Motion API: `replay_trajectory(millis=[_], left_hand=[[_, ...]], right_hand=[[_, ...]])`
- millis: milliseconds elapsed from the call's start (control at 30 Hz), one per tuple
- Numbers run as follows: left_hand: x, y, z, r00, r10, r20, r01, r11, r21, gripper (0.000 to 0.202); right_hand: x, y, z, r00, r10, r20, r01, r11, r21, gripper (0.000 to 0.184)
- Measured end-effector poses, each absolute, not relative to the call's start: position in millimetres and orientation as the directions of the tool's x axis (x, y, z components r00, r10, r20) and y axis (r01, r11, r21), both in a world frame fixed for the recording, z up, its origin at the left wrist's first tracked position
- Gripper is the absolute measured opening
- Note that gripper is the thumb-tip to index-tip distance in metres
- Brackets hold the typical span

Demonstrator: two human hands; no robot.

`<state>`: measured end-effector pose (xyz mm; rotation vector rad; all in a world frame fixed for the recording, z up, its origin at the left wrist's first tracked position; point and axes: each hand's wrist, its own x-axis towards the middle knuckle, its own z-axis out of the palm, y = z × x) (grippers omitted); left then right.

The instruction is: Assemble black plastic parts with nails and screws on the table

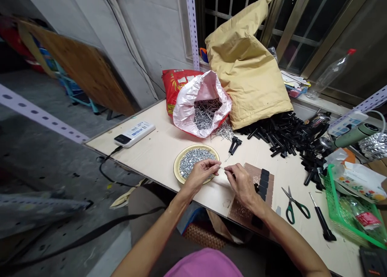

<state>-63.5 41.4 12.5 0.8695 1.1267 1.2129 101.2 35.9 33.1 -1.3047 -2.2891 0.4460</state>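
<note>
Above the right rim of a yellow dish (176,164) full of small silvery metal pieces (193,158), my left hand (202,173) is closed in a pinch. What sits in its fingertips is too small to name. My right hand (242,184) pinches a thin metal pin (222,168) that points toward the left fingertips. Under my right wrist lies a brown board (238,212) with a row of black plastic blocks (264,184) on it. Two black-handled parts with metal shafts (234,145) lie beyond my hands.
A red bag (178,87) of metal pins stands open at the back, beside a large tan sack (250,67). Black plastic parts (278,134) are heaped at right. Scissors (292,204), a black-handled tool (322,220) and a green basket (332,204) lie nearer. A white power bank (134,134) is left.
</note>
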Motion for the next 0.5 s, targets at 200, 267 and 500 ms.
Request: replay_trajectory(millis=[200,267,500], left_hand=[[-50.0,38.7,10.0,0.040,0.975,-0.217,-0.214,0.221,0.952,0.027],[-44.3,37.3,9.7,0.046,0.976,-0.212,-0.203,0.217,0.955,0.026],[-31.9,34.6,14.1,0.027,0.992,-0.127,-0.081,0.129,0.988,0.017]], right_hand=[[116.0,27.3,28.5,-0.440,0.858,0.266,0.797,0.509,-0.324,0.021],[120.4,25.3,26.2,-0.428,0.856,0.289,0.826,0.500,-0.260,0.023],[129.5,19.2,21.2,-0.393,0.870,0.299,0.864,0.460,-0.204,0.029]])
